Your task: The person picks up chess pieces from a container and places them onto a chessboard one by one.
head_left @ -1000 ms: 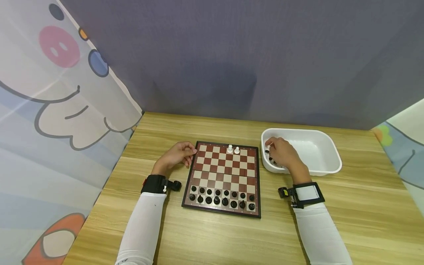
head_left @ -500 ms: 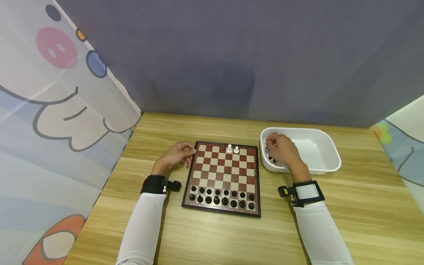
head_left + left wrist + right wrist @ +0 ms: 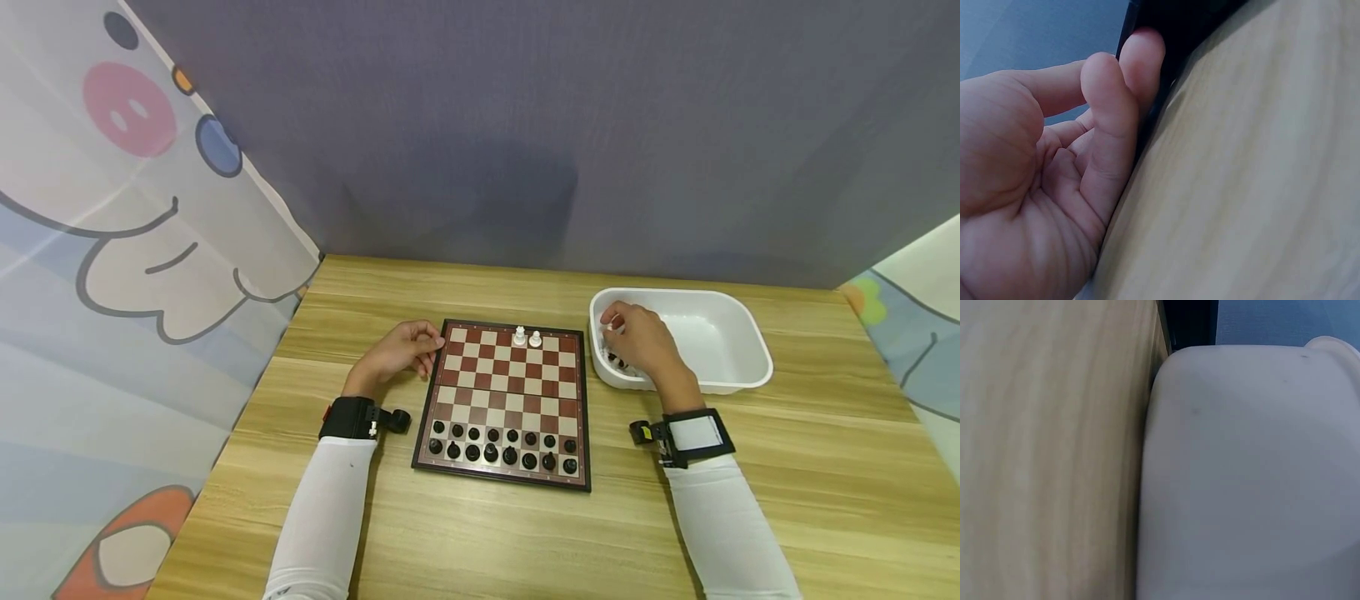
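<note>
A folding chessboard (image 3: pixel 487 358) in red-brown and cream squares lies on the table. Two white chess pieces, a taller one (image 3: pixel 520 336) and a white pawn (image 3: pixel 535 339), stand on its far row. Two rows of black chess pieces (image 3: pixel 491 452) fill the near side. My left hand (image 3: pixel 393 350) rests at the board's left edge, relaxed fingertips (image 3: pixel 1144 59) against the dark side. Inside the white tub (image 3: pixel 716 337), my right hand (image 3: pixel 641 340) pinches a small white chess piece (image 3: pixel 609 329), largely hidden by the fingers. Beneath lie loose pieces (image 3: pixel 618 362) with white and dark parts.
The tub stands close to the board's right side; its outer wall (image 3: pixel 1247 475) takes up much of the right wrist view. A grey wall (image 3: pixel 465 150) rises behind the wooden table (image 3: pixel 480 533). A printed curtain (image 3: pixel 150 275) hangs along the left.
My right hand has shifted slightly within the tub, and a white bit now shows between thumb and forefinger. My left hand and the pieces on the board have stayed put.
</note>
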`<state>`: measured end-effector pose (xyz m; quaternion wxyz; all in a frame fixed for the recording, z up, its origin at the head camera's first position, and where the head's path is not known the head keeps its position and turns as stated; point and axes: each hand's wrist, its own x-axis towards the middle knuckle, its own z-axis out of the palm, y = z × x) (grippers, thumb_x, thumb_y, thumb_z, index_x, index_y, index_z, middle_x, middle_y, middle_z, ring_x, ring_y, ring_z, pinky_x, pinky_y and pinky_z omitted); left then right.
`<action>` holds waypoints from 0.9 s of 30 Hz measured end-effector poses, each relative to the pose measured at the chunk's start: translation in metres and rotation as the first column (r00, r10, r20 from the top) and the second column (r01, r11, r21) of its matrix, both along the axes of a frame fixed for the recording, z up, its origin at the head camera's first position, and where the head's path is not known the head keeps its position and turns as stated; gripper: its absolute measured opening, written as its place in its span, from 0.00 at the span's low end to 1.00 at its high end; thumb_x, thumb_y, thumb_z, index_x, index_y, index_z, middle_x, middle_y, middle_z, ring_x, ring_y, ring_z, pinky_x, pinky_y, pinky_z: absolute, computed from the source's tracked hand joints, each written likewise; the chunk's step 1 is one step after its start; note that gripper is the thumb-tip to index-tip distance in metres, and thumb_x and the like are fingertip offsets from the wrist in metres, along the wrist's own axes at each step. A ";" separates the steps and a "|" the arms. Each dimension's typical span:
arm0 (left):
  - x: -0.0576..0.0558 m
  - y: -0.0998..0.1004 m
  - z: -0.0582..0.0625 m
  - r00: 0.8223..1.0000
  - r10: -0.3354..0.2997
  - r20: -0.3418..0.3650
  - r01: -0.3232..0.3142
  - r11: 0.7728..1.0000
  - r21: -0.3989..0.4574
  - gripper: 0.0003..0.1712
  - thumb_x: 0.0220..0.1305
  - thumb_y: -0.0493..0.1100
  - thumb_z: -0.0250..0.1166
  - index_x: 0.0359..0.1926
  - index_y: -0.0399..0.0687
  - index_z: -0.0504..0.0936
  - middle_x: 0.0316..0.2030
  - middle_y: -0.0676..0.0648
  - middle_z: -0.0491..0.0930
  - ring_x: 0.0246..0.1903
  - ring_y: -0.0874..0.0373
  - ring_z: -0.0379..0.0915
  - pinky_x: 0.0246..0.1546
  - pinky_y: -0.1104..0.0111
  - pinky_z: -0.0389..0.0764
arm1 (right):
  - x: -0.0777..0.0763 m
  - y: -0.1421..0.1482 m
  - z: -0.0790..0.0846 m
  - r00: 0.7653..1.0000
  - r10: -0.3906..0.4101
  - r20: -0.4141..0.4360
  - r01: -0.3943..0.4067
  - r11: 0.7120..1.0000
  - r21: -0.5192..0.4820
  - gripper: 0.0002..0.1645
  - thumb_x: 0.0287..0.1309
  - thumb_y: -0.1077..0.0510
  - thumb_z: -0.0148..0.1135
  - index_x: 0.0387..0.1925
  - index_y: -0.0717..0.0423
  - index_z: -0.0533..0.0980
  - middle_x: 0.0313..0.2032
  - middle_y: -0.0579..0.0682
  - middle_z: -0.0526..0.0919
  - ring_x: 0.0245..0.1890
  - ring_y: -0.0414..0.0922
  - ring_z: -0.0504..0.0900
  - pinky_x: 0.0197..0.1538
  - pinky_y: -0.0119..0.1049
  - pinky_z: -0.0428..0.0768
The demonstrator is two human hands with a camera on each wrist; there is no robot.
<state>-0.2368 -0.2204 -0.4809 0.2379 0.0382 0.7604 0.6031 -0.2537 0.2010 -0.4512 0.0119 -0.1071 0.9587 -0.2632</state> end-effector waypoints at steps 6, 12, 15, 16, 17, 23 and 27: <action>0.000 0.000 -0.001 1.000 0.000 0.001 0.000 1.000 0.003 0.10 0.77 0.40 0.58 0.50 0.36 0.75 0.26 0.49 0.76 0.20 0.58 0.76 0.22 0.71 0.83 | 0.001 0.000 0.001 1.000 -0.013 -0.006 0.013 1.000 0.004 0.08 0.60 0.64 0.58 0.42 0.57 0.78 0.37 0.58 0.85 0.33 0.52 0.79 0.35 0.41 0.73; -0.001 0.000 -0.001 1.000 -0.008 -0.004 0.008 1.000 0.006 0.11 0.78 0.41 0.58 0.51 0.36 0.74 0.26 0.49 0.76 0.20 0.59 0.76 0.22 0.71 0.83 | 0.001 -0.001 0.003 0.999 -0.008 0.038 0.007 1.000 0.022 0.11 0.64 0.62 0.61 0.48 0.58 0.78 0.37 0.56 0.84 0.32 0.49 0.78 0.33 0.37 0.71; -0.001 0.000 -0.001 1.000 -0.008 -0.004 0.008 1.000 0.010 0.10 0.78 0.40 0.58 0.50 0.36 0.74 0.25 0.49 0.76 0.20 0.59 0.76 0.22 0.71 0.83 | 0.001 -0.002 0.005 0.998 -0.003 0.062 0.000 0.999 0.044 0.16 0.66 0.61 0.61 0.53 0.60 0.78 0.37 0.56 0.83 0.30 0.48 0.78 0.31 0.36 0.71; -0.001 0.000 -0.001 1.000 -0.008 -0.005 0.008 1.000 0.010 0.10 0.78 0.40 0.58 0.50 0.36 0.74 0.25 0.49 0.76 0.20 0.59 0.76 0.22 0.71 0.83 | 0.001 -0.002 0.005 0.998 -0.003 0.069 -0.001 0.999 0.052 0.17 0.66 0.61 0.61 0.55 0.61 0.78 0.36 0.56 0.83 0.30 0.48 0.78 0.31 0.36 0.71; -0.001 0.000 -0.001 1.000 -0.006 -0.003 0.006 1.000 0.012 0.10 0.78 0.40 0.58 0.50 0.36 0.74 0.25 0.49 0.76 0.20 0.59 0.76 0.21 0.71 0.83 | 0.001 -0.002 0.005 0.997 -0.004 0.076 -0.001 0.998 0.060 0.19 0.66 0.60 0.61 0.56 0.62 0.77 0.36 0.56 0.83 0.29 0.48 0.78 0.30 0.36 0.71; -0.002 0.000 -0.002 1.000 -0.010 0.003 0.010 1.000 0.017 0.12 0.78 0.40 0.58 0.51 0.34 0.73 0.26 0.48 0.76 0.20 0.59 0.76 0.22 0.70 0.83 | 0.001 -0.002 0.006 0.993 -0.032 0.113 0.023 0.996 0.082 0.23 0.68 0.58 0.59 0.60 0.67 0.75 0.37 0.58 0.84 0.32 0.50 0.79 0.33 0.39 0.74; -0.003 -0.001 -0.003 1.000 -0.013 0.003 0.012 1.000 0.016 0.12 0.78 0.40 0.58 0.51 0.34 0.74 0.27 0.48 0.76 0.21 0.58 0.77 0.22 0.70 0.84 | 0.001 0.000 0.005 0.987 -0.061 0.146 0.050 0.996 0.073 0.26 0.69 0.57 0.58 0.62 0.69 0.71 0.39 0.61 0.84 0.35 0.53 0.81 0.37 0.44 0.78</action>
